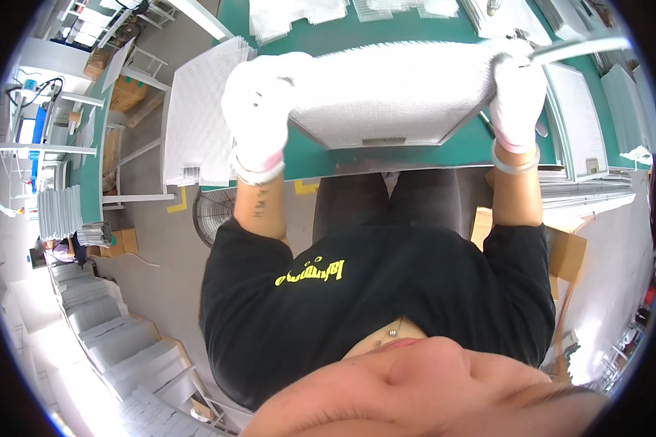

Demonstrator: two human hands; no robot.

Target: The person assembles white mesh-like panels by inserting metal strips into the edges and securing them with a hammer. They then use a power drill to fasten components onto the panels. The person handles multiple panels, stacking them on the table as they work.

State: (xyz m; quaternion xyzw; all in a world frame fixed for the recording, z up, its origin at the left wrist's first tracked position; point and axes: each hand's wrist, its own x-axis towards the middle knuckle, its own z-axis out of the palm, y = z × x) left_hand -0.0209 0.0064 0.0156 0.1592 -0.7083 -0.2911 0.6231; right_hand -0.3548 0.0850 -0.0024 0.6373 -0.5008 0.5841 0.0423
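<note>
A silver-white mesh panel [393, 95] is held up in front of me above the green table. It has a small rectangular plate [384, 141] at its near edge. My left hand [259, 105], in a white glove, is closed on the panel's left end. Gloved as well, my right hand [517, 98] grips the right end. A pale, narrow strip [583, 48] runs off to the right from beside my right hand; whether that hand also holds it I cannot tell. Glare washes out the fingers and part of the panel.
Loose mesh sheets [204, 116] overhang the table's left side, with more mesh pieces [299, 16] at the far edge. A framed mesh panel [577, 120] lies to the right on the green tabletop [313, 169]. Below it are stacked panels [576, 191] and a cardboard box [567, 255].
</note>
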